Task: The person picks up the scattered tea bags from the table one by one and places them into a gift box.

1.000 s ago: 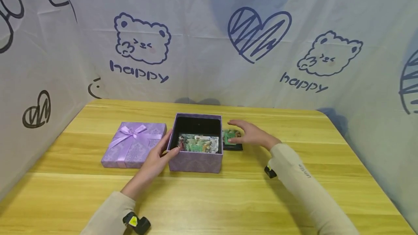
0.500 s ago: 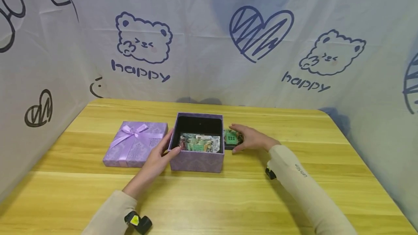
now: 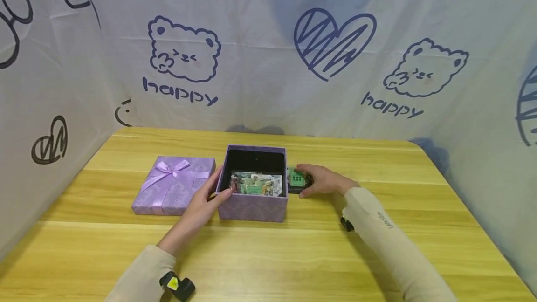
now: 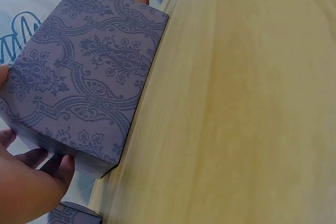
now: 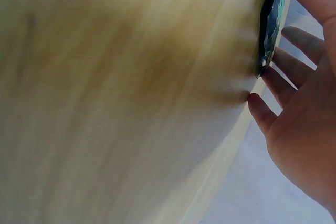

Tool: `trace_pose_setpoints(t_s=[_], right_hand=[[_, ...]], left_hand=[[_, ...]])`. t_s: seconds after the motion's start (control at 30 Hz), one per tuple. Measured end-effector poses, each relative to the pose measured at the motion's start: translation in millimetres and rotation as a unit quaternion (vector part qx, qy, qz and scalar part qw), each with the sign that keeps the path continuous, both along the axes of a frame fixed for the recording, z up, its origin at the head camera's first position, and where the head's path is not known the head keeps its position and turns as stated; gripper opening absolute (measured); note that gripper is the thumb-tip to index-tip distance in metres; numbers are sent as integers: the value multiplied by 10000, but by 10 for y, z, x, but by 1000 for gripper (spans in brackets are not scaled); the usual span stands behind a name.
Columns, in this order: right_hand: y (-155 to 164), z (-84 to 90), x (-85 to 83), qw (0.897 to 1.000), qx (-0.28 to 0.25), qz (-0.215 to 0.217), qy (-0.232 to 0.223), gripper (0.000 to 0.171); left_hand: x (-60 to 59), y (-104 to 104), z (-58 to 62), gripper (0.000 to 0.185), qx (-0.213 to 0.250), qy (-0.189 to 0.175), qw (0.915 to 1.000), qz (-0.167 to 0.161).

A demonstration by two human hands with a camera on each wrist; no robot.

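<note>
A purple patterned gift box (image 3: 252, 209) stands uncovered on the table, its inside black. My left hand (image 3: 203, 205) holds its left side, thumb over the front rim and fingers against the wall. Inside lies a picture-printed packet (image 3: 268, 181) with a green label. To the right of the box, a second glossy packet (image 3: 297, 178) with a green label lies on the table. My right hand (image 3: 322, 181) grips its right end, thumb at the near edge and fingers at the far edge. In the right wrist view the fingertips meet the edge of this dark, shiny packet (image 5: 269, 30).
The purple lid (image 3: 169, 195), tied with a lilac ribbon bow, lies left of the box behind my left hand. A white cloth (image 3: 260, 83) with drawn bears and hearts hangs behind the wooden table (image 3: 268, 260).
My right hand has come down from above the small packet, and its thumb and fingers have drawn in around the packet's edges. The left hand stays on the box.
</note>
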State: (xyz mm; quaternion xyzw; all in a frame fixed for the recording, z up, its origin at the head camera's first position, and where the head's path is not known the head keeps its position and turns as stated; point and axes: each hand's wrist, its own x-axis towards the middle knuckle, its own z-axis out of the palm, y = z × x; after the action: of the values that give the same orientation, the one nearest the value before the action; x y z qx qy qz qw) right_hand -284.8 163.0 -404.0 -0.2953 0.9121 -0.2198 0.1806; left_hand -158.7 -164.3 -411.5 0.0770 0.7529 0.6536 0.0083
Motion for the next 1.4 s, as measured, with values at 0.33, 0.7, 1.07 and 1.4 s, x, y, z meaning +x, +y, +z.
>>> trace_pose_setpoints(t_s=[0.33,0.7,1.07,1.4], right_hand=[[-9,11,10,9997,55,2,234,79],[12,68,38,9995,-26,7,330,79],[102,101,78,9980,-323,-1,545,78],[162,205,187,9969,-669,-116,387,77]], left_hand=[[1,-5,-10,69,-20,27,10000,26],[1,-1,7,69,14,-59,10000,-22],[10,7,18,69,34,-57,10000,-14],[-7,4,-8,68,-51,-65,10000,3]])
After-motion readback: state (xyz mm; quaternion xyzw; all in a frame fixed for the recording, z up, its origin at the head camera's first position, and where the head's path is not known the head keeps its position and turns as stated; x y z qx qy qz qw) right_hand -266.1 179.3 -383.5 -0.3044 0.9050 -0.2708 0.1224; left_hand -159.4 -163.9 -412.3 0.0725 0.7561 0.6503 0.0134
